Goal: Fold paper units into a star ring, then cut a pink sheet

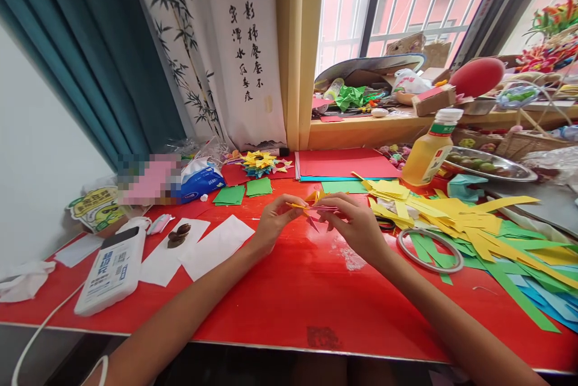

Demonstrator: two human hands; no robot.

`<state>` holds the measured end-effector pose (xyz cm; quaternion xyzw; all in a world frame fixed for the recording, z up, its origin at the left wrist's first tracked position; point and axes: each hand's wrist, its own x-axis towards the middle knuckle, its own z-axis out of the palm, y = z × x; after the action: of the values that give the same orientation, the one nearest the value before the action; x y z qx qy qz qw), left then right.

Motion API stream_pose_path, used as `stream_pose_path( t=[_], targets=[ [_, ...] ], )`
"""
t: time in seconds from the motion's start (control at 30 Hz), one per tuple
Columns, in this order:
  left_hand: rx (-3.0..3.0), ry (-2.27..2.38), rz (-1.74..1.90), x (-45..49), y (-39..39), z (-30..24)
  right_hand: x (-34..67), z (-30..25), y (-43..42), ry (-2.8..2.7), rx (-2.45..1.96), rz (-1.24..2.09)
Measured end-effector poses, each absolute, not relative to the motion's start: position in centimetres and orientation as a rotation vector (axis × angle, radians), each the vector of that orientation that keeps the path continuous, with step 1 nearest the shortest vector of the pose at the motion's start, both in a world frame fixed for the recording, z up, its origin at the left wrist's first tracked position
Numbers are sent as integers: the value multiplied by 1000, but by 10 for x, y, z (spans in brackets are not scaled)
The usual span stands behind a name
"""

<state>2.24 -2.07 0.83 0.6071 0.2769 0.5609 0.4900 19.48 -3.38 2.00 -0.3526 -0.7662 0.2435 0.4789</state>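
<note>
My left hand [274,220] and my right hand [354,223] meet above the red table [280,289], both pinched on a small folded paper piece [316,210] of pink and yellow. The left fingers grip its left end, the right fingers curl round its right side. A heap of yellow paper strips [433,211] and green paper strips [519,265] lies just right of my right hand. A ring of tape [430,250] rests beside my right wrist.
A juice bottle [432,148] and a metal tray [490,166] stand at the right. Red and green sheets [345,164], a paper flower [259,163], a tissue pack [198,180], white papers [217,244] and a white device [112,268] lie left and behind. The windowsill [406,124] is cluttered.
</note>
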Motion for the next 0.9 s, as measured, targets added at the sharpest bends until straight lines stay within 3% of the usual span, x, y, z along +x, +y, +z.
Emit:
stream_pose_path(
  t=[0.2, 0.9],
  targets=[
    [1522, 727, 1372, 23, -25, 13, 195, 22, -40, -1900, -912, 402],
    [1599, 738, 1355, 20, -25, 10, 195, 22, -41, -1934, -904, 257]
  ],
)
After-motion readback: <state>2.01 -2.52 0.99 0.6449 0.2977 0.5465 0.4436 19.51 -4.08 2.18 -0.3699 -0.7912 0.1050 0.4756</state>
